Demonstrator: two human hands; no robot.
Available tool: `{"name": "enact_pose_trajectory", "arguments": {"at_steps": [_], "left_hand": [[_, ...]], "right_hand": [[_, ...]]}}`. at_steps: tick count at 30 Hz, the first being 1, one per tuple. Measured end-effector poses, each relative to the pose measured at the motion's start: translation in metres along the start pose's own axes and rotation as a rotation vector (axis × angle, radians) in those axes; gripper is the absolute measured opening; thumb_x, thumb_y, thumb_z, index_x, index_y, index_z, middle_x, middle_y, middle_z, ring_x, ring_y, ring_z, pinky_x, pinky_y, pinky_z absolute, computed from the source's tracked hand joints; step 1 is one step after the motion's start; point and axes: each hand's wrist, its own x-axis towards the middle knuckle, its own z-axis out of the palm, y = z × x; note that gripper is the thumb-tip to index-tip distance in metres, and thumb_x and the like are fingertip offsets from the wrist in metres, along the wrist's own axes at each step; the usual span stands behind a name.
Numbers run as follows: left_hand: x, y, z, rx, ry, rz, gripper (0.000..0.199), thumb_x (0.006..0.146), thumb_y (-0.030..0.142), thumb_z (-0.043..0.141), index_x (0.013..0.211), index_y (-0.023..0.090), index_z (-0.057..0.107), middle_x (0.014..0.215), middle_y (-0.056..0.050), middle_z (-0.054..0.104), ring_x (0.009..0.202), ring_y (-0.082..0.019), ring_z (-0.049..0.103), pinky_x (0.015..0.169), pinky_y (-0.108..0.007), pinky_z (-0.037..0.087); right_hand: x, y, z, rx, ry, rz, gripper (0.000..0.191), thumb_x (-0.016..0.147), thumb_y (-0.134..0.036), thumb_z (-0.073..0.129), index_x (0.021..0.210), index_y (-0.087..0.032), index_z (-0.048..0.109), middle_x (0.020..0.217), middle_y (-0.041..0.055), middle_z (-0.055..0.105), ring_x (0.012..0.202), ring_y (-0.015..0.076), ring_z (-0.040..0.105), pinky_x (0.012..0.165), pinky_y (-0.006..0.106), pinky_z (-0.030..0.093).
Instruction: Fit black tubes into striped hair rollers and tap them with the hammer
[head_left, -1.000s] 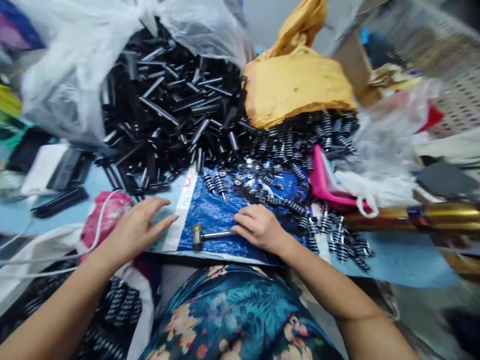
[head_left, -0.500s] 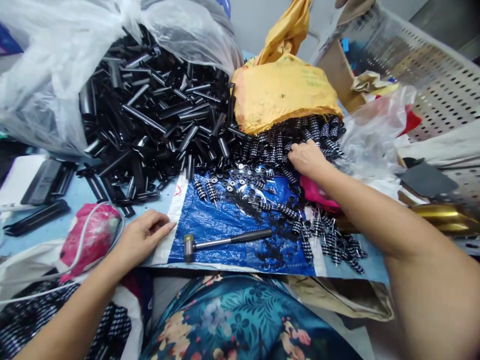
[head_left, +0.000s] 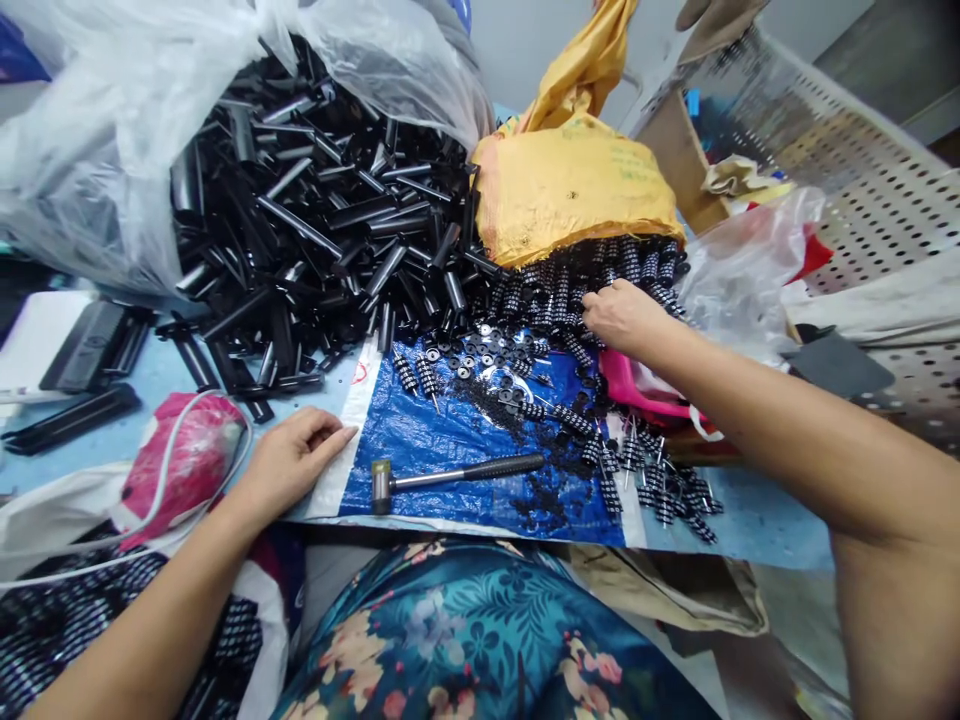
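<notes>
My left hand (head_left: 296, 462) rests on the table edge beside the blue sheet (head_left: 442, 435), its fingers loosely curled and the thumb stretched out, with nothing seen in it. At the mouth of the yellow sack (head_left: 574, 190), my right hand (head_left: 619, 312) touches the pile of ribbed black parts (head_left: 551, 290). Its fingers are bent down, and whatever they hold is hidden. A hammer (head_left: 457, 477) lies across the blue sheet between my hands. Small black discs (head_left: 465, 368) and two ribbed pieces with metal pins (head_left: 427, 380) are behind it.
A clear plastic bag (head_left: 90, 170) spills black tubes (head_left: 300, 230) at the back left. The pink bundle (head_left: 180, 455) with a white cable sits at left. On the right are more pinned pieces (head_left: 667, 480), a pink bag (head_left: 626, 385) and a perforated white crate (head_left: 862, 160).
The view has shifted slightly. My right hand stays at the pile while its forearm has swung a little, showing more of the pink bag. My left hand keeps its place.
</notes>
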Motion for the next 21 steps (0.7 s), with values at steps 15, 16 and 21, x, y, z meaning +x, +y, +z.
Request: {"name": "enact_pose_trajectory", "arguments": {"at_steps": [15, 16, 21], "left_hand": [[-0.004, -0.002, 0.000, -0.030, 0.038, 0.022, 0.046, 0.087, 0.063, 0.054, 0.082, 0.020, 0.068, 0.080, -0.004, 0.066, 0.075, -0.021, 0.060, 0.070, -0.031, 0.044], [-0.004, -0.002, 0.001, -0.035, 0.041, 0.024, 0.046, 0.086, 0.064, 0.054, 0.082, 0.020, 0.068, 0.080, -0.004, 0.066, 0.075, -0.021, 0.061, 0.070, -0.031, 0.045], [-0.001, -0.002, 0.000, -0.013, 0.040, -0.013, 0.049, 0.085, 0.066, 0.053, 0.083, 0.020, 0.069, 0.082, -0.004, 0.068, 0.076, -0.021, 0.062, 0.071, -0.031, 0.046]], "right_hand": [[-0.080, -0.092, -0.002, 0.832, 0.521, 0.493, 0.027, 0.100, -0.036, 0.043, 0.095, -0.018, 0.063, 0.090, 0.0094, 0.068, 0.082, 0.0217, 0.065, 0.076, 0.035, 0.049], [-0.090, -0.104, 0.008, 0.929, 0.597, 0.592, 0.027, 0.099, -0.038, 0.044, 0.095, -0.019, 0.062, 0.085, 0.0079, 0.068, 0.076, 0.0205, 0.065, 0.075, 0.035, 0.051], [-0.136, -0.148, 0.043, 1.167, 0.723, 0.911, 0.023, 0.095, -0.044, 0.054, 0.097, -0.022, 0.060, 0.084, 0.0051, 0.072, 0.071, 0.0205, 0.071, 0.071, 0.035, 0.059]]}}
